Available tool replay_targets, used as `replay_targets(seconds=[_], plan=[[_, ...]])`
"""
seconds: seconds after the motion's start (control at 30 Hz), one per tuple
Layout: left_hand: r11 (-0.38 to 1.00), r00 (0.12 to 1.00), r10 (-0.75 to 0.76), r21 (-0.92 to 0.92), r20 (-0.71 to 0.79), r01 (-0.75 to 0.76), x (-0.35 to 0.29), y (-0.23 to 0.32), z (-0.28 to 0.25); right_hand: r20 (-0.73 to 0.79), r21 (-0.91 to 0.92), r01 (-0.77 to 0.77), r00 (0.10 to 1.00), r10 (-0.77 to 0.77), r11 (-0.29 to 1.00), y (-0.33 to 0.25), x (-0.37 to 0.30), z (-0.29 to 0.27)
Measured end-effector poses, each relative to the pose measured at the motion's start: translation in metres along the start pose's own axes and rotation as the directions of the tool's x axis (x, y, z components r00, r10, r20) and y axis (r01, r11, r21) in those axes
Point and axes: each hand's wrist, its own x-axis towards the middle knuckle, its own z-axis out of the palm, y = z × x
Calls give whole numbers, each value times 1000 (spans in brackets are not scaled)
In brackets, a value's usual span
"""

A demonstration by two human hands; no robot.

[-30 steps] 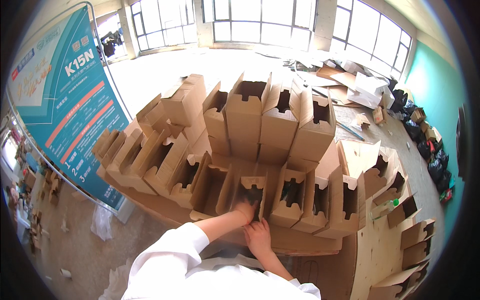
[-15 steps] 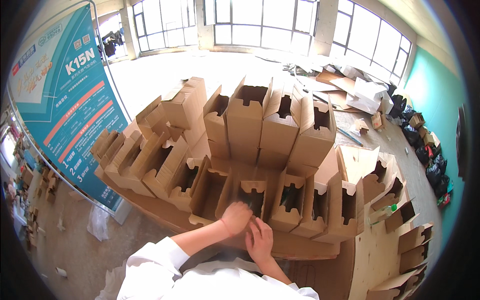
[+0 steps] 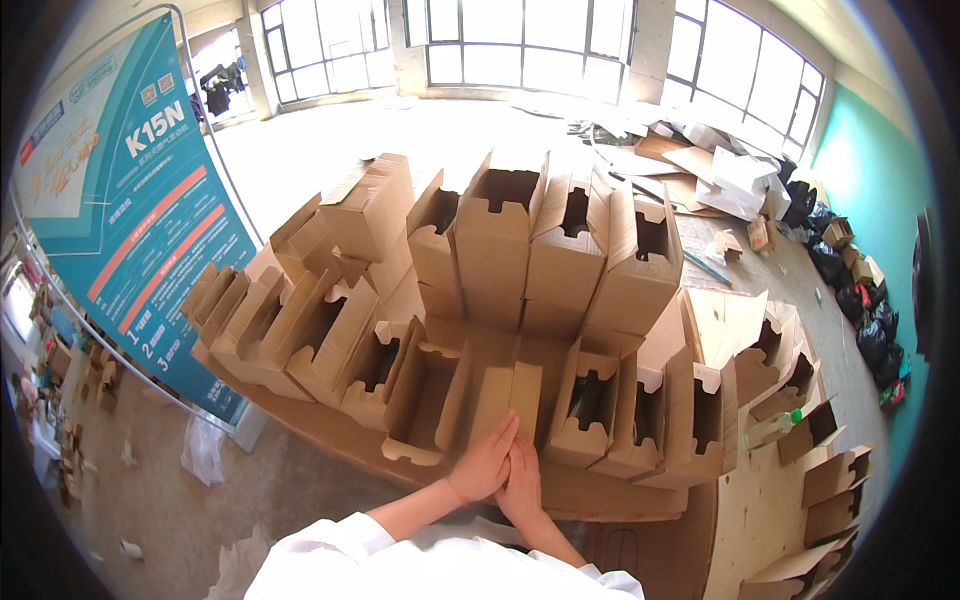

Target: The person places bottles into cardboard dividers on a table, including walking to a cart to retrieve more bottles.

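Note:
Directly in front of me stands a brown cardboard box [image 3: 525,388] with its top flaps folded over. My left hand [image 3: 483,464] lies at the near end of this box, fingers stretched out and pointing forward. Beside it, my right hand [image 3: 522,482] also has its fingers straight, and the fingertips of both hands meet at the box's near edge. Neither hand shows anything gripped in it. An open-topped box [image 3: 425,405] stands to the left. On the right, an open box [image 3: 582,400] has something dark inside that I cannot make out.
More open boxes [image 3: 630,290] stand in a raised row behind. Cardboard [image 3: 600,495] lies under the front row. A banner stand [image 3: 160,220] rises at the left. At the right are a green-capped bottle [image 3: 770,430] and black bags [image 3: 870,340] along the wall.
The front box's top, open with its dark inside showing before, is now covered by flaps. My hands have moved slightly toward me and come together, their fingers straightened.

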Motion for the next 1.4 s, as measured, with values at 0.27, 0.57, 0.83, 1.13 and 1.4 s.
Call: replay_targets(seconds=[0.27, 0.57, 0.83, 1.13, 1.4], plan=[[993, 998, -68, 98, -20, 69, 0, -7, 15, 57, -61, 5, 998, -1, 998, 19, 0, -1], [983, 995, -2, 180, -99, 20, 6, -6, 11, 60, -100, -17, 998, 23, 995, 23, 3, 2], [671, 796, -605, -547, -12, 501, -14, -18, 2, 121, -202, 22, 993, 3, 979, 16, -8, -8], [478, 835, -529, -760, 152, 441, 17, -58, 48, 116, -368, 12, 993, 33, 930, 36, -6, 7], [777, 897, -442, -499, 3, 384, -34, -15, 2, 121, -375, 50, 993, -5, 926, 31, -5, 6]])
